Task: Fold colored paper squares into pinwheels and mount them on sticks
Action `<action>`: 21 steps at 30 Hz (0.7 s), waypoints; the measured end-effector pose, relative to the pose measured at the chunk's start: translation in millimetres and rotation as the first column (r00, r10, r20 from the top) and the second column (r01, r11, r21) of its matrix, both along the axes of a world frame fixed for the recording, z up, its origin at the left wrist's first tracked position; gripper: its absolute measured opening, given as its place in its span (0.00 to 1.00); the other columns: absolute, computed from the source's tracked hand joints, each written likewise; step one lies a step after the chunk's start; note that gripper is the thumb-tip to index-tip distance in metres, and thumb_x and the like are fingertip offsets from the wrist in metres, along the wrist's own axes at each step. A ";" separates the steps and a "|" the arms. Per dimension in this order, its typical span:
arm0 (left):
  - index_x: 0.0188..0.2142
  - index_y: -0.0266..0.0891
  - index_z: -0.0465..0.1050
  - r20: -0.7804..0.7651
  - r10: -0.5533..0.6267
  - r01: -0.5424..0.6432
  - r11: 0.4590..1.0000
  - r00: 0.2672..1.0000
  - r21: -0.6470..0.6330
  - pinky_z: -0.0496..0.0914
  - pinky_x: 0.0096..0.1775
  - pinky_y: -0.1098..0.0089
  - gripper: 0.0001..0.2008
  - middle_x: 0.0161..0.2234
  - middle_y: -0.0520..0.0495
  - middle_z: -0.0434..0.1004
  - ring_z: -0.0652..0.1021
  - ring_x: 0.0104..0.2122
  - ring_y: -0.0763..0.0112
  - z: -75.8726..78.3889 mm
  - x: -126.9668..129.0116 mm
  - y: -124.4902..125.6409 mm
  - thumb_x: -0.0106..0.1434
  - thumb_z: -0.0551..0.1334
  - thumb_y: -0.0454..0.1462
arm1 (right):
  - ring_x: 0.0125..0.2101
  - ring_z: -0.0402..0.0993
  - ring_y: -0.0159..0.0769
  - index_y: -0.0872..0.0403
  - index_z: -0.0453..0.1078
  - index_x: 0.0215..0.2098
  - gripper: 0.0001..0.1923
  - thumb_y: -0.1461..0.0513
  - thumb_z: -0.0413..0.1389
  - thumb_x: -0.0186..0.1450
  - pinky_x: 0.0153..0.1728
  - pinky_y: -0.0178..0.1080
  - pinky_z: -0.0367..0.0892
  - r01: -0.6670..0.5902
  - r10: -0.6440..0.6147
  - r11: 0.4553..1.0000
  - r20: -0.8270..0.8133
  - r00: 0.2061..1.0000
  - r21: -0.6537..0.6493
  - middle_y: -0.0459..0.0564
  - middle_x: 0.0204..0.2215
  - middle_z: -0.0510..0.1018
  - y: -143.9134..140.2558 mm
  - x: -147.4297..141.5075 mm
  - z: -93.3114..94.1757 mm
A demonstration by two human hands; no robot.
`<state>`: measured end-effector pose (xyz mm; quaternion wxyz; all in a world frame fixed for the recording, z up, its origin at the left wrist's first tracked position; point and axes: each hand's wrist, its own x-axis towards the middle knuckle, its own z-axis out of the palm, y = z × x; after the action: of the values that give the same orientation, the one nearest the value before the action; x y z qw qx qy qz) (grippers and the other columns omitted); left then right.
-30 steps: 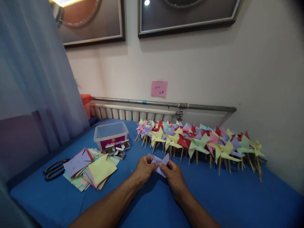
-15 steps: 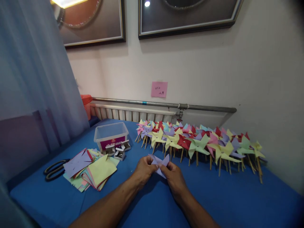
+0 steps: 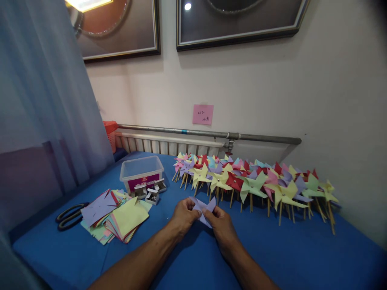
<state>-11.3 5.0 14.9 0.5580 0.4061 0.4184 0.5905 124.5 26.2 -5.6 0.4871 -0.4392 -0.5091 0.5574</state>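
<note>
Your left hand (image 3: 183, 215) and right hand (image 3: 222, 225) meet over the middle of the blue-covered counter (image 3: 272, 249), their fingers (image 3: 208, 212) pinched shut on a folded lilac paper pinwheel head (image 3: 204, 207) held just above the cloth. Along the counter's far edge lies a long row of finished paper pinwheels on wooden sticks (image 3: 256, 183). Towards the left edge sit a stack of coloured paper squares (image 3: 117, 215), black scissors (image 3: 68, 215) and a clear plastic tub (image 3: 140, 171).
</note>
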 end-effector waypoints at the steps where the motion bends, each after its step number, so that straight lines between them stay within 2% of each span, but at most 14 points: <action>1: 0.29 0.35 0.75 0.000 0.007 -0.007 1.000 1.000 -0.003 0.68 0.31 0.73 0.12 0.24 0.51 0.78 0.76 0.25 0.72 -0.6 0.1 0.1 0.41 0.68 0.31 | 0.29 0.78 0.44 0.57 0.80 0.36 0.23 0.48 0.67 0.50 0.31 0.39 0.70 0.001 -0.001 1.000 0.017 1.000 0.000 0.49 0.24 0.82 -0.4 0.5 1.3; 9: 0.29 0.34 0.76 0.016 0.049 -0.048 0.998 0.999 -0.036 0.69 0.31 0.74 0.12 0.26 0.49 0.80 0.76 0.25 0.74 3.1 1.0 -2.0 0.40 0.65 0.28 | 0.30 0.79 0.45 0.58 0.80 0.34 0.21 0.50 0.66 0.50 0.30 0.38 0.70 -0.022 0.023 1.000 0.065 0.998 -0.014 0.50 0.25 0.83 -6.5 0.5 18.0; 16: 0.29 0.34 0.76 -0.011 0.016 -0.016 1.000 1.000 -0.010 0.68 0.31 0.74 0.12 0.25 0.50 0.79 0.75 0.24 0.74 -4.2 1.0 1.6 0.40 0.65 0.28 | 0.28 0.78 0.44 0.58 0.80 0.34 0.21 0.52 0.66 0.47 0.28 0.37 0.69 -0.047 0.049 0.998 0.056 0.997 -0.042 0.51 0.26 0.84 2.6 0.9 8.0; 19: 0.29 0.35 0.75 -0.091 0.005 -0.009 0.999 0.996 -0.034 0.65 0.28 0.74 0.10 0.24 0.51 0.77 0.73 0.22 0.74 -1.3 -2.3 2.1 0.43 0.66 0.30 | 0.26 0.77 0.41 0.58 0.80 0.35 0.21 0.54 0.67 0.46 0.27 0.37 0.68 -0.049 0.051 0.996 0.021 0.998 -0.072 0.50 0.25 0.83 4.9 2.2 4.7; 21: 0.30 0.36 0.75 -0.249 0.081 -0.091 0.995 0.965 -0.029 0.64 0.28 0.73 0.08 0.23 0.52 0.76 0.72 0.21 0.73 9.6 -15.3 1.0 0.47 0.67 0.32 | 0.25 0.77 0.40 0.58 0.80 0.34 0.20 0.54 0.68 0.47 0.27 0.37 0.69 -0.044 0.042 0.994 -0.023 0.999 -0.098 0.50 0.24 0.83 3.7 3.5 6.1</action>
<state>-26.7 6.0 24.6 0.4835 0.4468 0.5137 0.5502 127.9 30.0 0.5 0.4582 -0.4456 -0.4851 0.5968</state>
